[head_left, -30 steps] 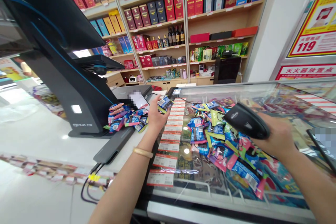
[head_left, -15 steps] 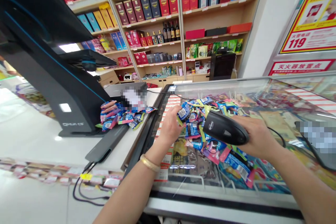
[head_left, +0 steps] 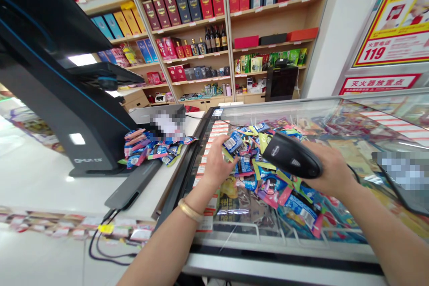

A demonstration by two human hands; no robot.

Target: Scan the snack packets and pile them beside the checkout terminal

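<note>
Between the fingers of my left hand is a small blue candy packet, its barcode label facing up. My right hand is wrapped round a black barcode scanner, its head pointing left towards that packet. Beneath both hands, a loose heap of blue, pink and green candy packets lies on the glass top of a freezer case. A second pile of similar packets sits on the white counter to the left, against the base of the register stand.
A black register stand rises from the white counter at left. A phone, partly blurred out, lies on the glass at right. Shelves of boxed bottles line the back wall. Cables hang by the counter's front.
The packet in my left hand has turned so its barcode label shows more fully. My right hand and the scanner have shifted slightly to the right in view.
</note>
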